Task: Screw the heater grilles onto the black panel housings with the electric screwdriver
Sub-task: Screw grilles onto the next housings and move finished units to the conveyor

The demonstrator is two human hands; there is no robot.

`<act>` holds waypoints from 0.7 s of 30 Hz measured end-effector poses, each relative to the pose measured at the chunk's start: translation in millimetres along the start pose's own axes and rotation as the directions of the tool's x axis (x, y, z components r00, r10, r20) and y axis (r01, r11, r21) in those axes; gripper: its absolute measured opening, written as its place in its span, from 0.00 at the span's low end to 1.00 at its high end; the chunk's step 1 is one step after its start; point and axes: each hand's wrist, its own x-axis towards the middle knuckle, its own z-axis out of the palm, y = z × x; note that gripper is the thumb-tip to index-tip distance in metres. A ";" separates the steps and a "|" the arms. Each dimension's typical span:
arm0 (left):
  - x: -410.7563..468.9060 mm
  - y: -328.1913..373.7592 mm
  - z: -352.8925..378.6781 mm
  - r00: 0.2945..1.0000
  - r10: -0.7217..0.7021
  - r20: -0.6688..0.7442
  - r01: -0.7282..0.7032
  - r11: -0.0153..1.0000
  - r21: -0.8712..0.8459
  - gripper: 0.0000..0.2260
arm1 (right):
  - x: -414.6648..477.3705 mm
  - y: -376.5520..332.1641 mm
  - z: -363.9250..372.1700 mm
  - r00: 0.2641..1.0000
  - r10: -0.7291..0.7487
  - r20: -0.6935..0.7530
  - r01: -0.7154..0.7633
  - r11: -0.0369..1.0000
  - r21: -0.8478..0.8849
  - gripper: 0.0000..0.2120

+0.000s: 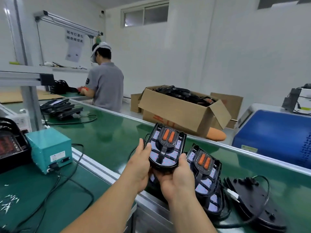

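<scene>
1. Housing in hand: the person's left hand point(140, 167) and right hand point(176, 180) hold one black panel housing point(165, 163) up over the green belt point(109, 132). Its orange-barred heater grille point(168, 136) faces up.
2. The fingers point(148, 147) of both hands are clamped on the housing. The left hand takes its left edge and the right hand its near right corner, with the thumbs lying on top.
3. Just right of the fingers, a second housing point(204, 167) with its own grille seated lies on the belt, apparently propped on more pieces beneath it. Further right again, a flat black piece point(252, 197) lies face down with a cable looped over it.
4. I can't spot the electric screwdriver anywhere from here, and neither hand holds it. Left of the fingers, on the worktop point(33, 190), a teal power box point(48, 148) has leads trailing off it. I'd guess it feeds the driver.
5. As for progress, the screw points on the held grille are too small to tell whether they are filled. With no tool in hand, this looks like a moment between rounds of fastening, with a unit being handled at the belt rather than screwed.
6. Plenty seems left. Well beyond the fingers to the left, a stack of black housings point(62, 108) waits on the belt. Behind the belt, a cardboard box point(181, 110) is heaped with more.
</scene>
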 end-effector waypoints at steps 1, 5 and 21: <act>3.4 -2.6 0.4 1.000 0.001 0.003 -0.001 1.000 0.019 0.24 | 1.9 -1.2 0.3 1.000 -0.008 -0.005 0.008 1.000 -0.018 0.21; 15.1 -8.6 3.2 1.000 -0.001 0.001 0.001 0.993 0.120 0.21 | 8.4 -10.7 -2.1 0.998 -0.061 -0.034 0.057 0.993 -0.107 0.20; 18.4 -21.1 27.3 0.983 0.139 -0.117 -0.023 0.735 0.678 0.20 | 15.9 -48.3 -35.8 0.934 -0.343 0.095 0.114 0.037 -0.993 0.30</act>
